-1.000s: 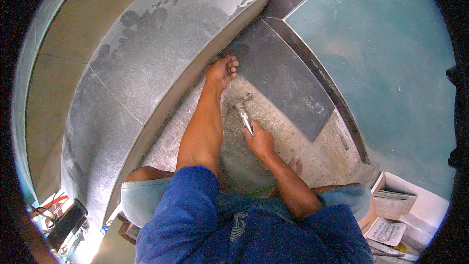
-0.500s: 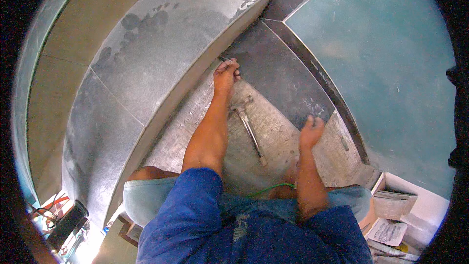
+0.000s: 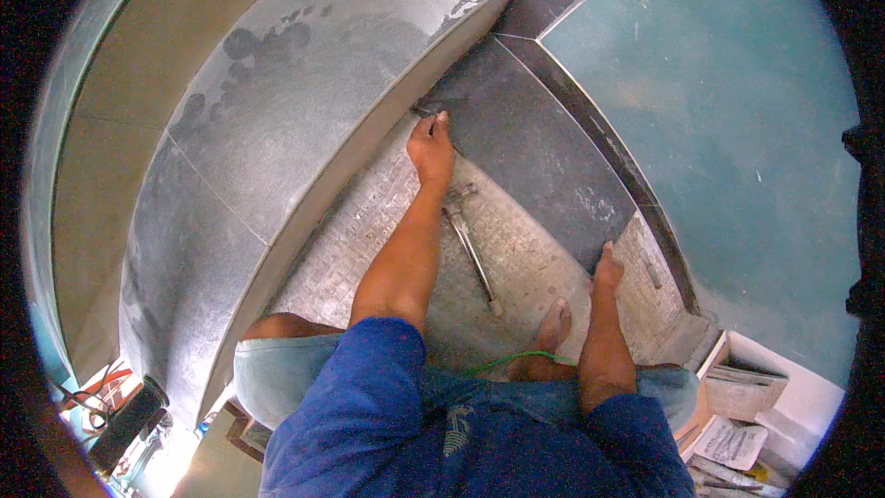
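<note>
Dark tile [image 3: 544, 148] lying flat, centre stage, between the grey step [image 3: 277, 120] on one side and the dark edging strip [image 3: 648, 206] on the other, its near edge bordering the rough pale base [image 3: 346, 231]. Here's the left hand [image 3: 431, 149] at the tile's corner by the step — thumb and forefinger bent toward each other, a small gap showing between them; whether they pinch anything, I cannot tell. Down at the tile's near corner, the right hand [image 3: 608, 269]: fingers partly curled, one reaching up along the edge, and its hold there can't be made out. Between the forearms, the hammer [image 3: 475, 254] rests on the base — head just beside the left wrist, handle end near a bare foot [image 3: 555, 325].
</note>
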Motion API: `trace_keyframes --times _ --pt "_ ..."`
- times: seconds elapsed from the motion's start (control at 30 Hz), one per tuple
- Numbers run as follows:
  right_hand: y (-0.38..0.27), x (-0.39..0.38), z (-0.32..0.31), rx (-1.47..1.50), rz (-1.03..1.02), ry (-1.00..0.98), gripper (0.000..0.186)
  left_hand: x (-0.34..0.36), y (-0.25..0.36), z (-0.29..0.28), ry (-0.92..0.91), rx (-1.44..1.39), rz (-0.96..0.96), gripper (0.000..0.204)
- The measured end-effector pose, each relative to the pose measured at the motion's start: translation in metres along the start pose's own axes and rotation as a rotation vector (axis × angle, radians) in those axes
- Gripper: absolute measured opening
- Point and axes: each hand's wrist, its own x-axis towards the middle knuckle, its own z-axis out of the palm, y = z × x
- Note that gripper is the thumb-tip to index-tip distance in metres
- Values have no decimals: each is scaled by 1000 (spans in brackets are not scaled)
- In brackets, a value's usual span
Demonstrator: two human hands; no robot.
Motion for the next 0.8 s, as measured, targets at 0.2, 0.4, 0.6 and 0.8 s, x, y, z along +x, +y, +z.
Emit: trace_keyframes --times 0.2,0.4,0.6,0.8 --pt "-12 -9 -3 -106 -10 -16 83 -5 -1 10 156 177 52 25" --pt "-70 -20 -12 -200 -520 182 56 3 -4 10 66 -38 12 24" --pt "-196 -130 61 311 -507 -831 32 15 1 3 -2 -417 -357 17" --pt "-284 -221 142 -66 -514 -1071 40 20 28 -12 -25 -610 -521 18"
